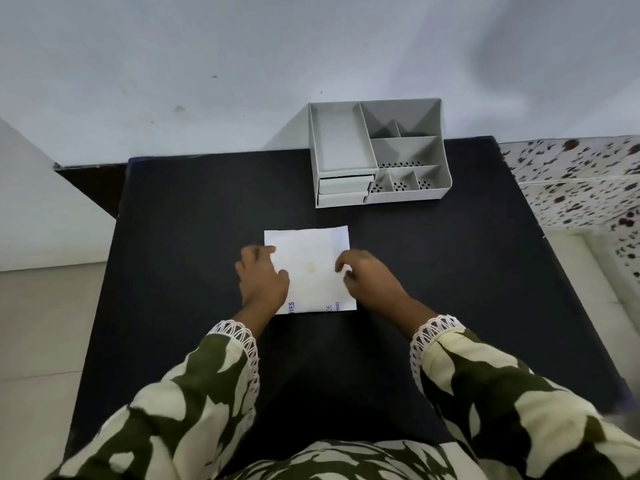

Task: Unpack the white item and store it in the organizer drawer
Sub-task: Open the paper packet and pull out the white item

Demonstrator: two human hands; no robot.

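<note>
1. The white packet (310,270) lies flat on the black surface (194,216), straight ahead of the person and between both hands
2. The left hand (264,277) rests on the packet's left edge with fingers curled loosely over it; it looks like a light hold, not a firm pinch, though the blur makes this hard to tell
3. The right hand (369,277) sits on the right edge, fingertips bent down onto the paper, likewise pressing or just gripping
4. The packet is close to square, slightly longer front to back, so its long axis runs away from the person; the printed end points toward the body and the plain end toward the organizer (379,152)
5. Both hands are equally near, one per side, which suits peeling it open
6. The organizer stands well apart, beyond and to the right, its two drawers (344,190) shut and facing the person
</note>
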